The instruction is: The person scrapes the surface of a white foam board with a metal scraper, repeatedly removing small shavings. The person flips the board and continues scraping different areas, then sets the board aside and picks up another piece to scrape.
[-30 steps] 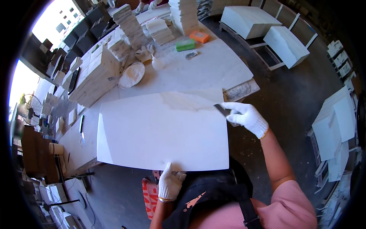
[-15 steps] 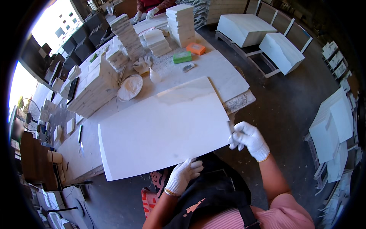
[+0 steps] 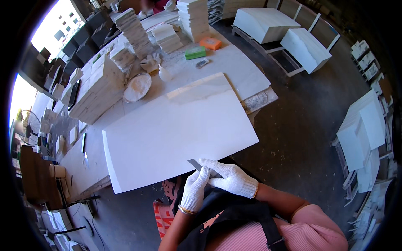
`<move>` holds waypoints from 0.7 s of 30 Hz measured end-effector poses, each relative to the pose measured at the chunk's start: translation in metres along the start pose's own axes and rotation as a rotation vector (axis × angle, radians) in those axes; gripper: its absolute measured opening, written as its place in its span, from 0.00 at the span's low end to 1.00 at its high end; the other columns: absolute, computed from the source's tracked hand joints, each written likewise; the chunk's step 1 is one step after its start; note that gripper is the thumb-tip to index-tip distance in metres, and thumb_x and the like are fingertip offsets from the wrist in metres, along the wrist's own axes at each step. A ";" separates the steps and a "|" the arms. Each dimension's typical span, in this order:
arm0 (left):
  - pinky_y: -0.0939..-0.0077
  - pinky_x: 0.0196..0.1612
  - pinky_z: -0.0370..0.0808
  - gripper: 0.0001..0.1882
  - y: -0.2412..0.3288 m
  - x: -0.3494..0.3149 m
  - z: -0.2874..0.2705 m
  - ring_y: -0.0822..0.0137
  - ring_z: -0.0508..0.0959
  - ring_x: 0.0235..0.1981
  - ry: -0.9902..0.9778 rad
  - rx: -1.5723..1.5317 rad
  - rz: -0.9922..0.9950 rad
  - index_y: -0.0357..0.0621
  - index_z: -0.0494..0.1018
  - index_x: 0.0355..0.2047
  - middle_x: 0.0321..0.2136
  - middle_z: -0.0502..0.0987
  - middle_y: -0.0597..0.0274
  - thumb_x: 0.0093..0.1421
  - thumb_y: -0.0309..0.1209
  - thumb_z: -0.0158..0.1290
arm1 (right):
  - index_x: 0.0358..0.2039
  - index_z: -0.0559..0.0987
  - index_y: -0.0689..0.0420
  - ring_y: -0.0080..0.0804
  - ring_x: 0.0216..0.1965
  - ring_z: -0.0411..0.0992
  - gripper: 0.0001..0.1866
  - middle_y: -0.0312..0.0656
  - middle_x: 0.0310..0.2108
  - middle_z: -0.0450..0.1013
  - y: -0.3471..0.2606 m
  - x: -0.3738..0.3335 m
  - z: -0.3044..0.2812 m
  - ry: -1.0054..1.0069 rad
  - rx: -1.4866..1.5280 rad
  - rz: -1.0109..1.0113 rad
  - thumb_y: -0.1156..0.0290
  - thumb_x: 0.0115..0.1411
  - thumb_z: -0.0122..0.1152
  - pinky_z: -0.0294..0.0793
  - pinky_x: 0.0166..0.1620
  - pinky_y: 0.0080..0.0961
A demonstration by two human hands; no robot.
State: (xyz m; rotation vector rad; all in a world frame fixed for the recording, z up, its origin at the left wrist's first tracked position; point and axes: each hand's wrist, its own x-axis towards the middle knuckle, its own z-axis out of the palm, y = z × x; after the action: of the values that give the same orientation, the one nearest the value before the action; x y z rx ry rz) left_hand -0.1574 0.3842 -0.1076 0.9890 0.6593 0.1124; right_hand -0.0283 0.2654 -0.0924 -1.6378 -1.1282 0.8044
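A large white stone slab (image 3: pixel 176 129) with a grey-brown vein near its far edge lies slantwise on the work table (image 3: pixel 94 161). Both my hands, in white knitted gloves, meet just over its near edge. From between them a small flat grey strip, like a scraper blade (image 3: pixel 194 164), sticks out to the upper left. My left hand (image 3: pixel 195 190) is closed around its lower part. Against it, my right hand (image 3: pixel 232 178) is closed too, its fingertips at the strip. The gloves hide the strip's other end.
Beyond the slab are a white squeeze bottle (image 3: pixel 164 73), a dish of white powder (image 3: pixel 137 88), green (image 3: pixel 195 52) and orange (image 3: pixel 210 43) blocks. Tile stacks (image 3: pixel 100 88) stand at left and back. Big white slab stacks (image 3: pixel 266 25) rest on racks at right. Another person's gloved hand (image 3: pixel 170 5) shows at the far end.
My right hand has moved left from the slab's right corner with the grey strip, and has met my left hand. My left hand has closed on the strip. The view has shifted slightly.
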 end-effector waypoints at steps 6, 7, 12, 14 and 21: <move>0.75 0.39 0.72 0.24 0.012 0.002 -0.003 0.69 0.76 0.33 0.086 0.127 0.227 0.34 0.74 0.38 0.31 0.79 0.57 0.72 0.46 0.43 | 0.69 0.61 0.51 0.40 0.45 0.79 0.37 0.54 0.53 0.74 -0.023 -0.009 -0.017 -0.166 0.073 0.247 0.76 0.60 0.61 0.77 0.49 0.29; 0.74 0.39 0.72 0.24 0.012 0.003 -0.008 0.67 0.78 0.33 0.120 0.137 0.240 0.35 0.74 0.38 0.29 0.79 0.58 0.72 0.47 0.42 | 0.69 0.61 0.51 0.38 0.42 0.79 0.37 0.53 0.51 0.75 -0.019 -0.014 -0.017 -0.143 0.075 0.202 0.77 0.60 0.61 0.76 0.48 0.29; 0.70 0.38 0.75 0.25 0.037 0.008 -0.055 0.58 0.82 0.37 0.423 -0.163 0.323 0.40 0.74 0.33 0.28 0.78 0.59 0.69 0.52 0.47 | 0.70 0.60 0.52 0.23 0.29 0.74 0.38 0.42 0.31 0.78 -0.002 -0.048 -0.022 -0.047 0.190 0.243 0.77 0.60 0.62 0.75 0.43 0.22; 0.69 0.38 0.75 0.26 0.045 -0.004 -0.074 0.57 0.82 0.36 0.461 -0.130 0.370 0.41 0.73 0.31 0.27 0.78 0.58 0.69 0.53 0.46 | 0.69 0.61 0.53 0.19 0.29 0.73 0.37 0.39 0.30 0.78 0.008 -0.058 -0.027 -0.010 0.233 0.304 0.76 0.60 0.62 0.76 0.42 0.21; 0.69 0.42 0.74 0.28 0.033 -0.031 -0.083 0.59 0.81 0.38 0.598 0.150 0.403 0.38 0.74 0.33 0.34 0.81 0.49 0.70 0.54 0.44 | 0.41 0.79 0.58 0.25 0.38 0.76 0.10 0.39 0.35 0.79 0.027 -0.047 -0.021 0.012 0.276 0.120 0.69 0.62 0.64 0.73 0.46 0.25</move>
State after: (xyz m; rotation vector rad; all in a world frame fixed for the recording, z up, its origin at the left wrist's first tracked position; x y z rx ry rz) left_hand -0.2221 0.4521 -0.0980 1.2353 1.0136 0.7436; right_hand -0.0177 0.2110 -0.1114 -1.4862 -0.8730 0.9802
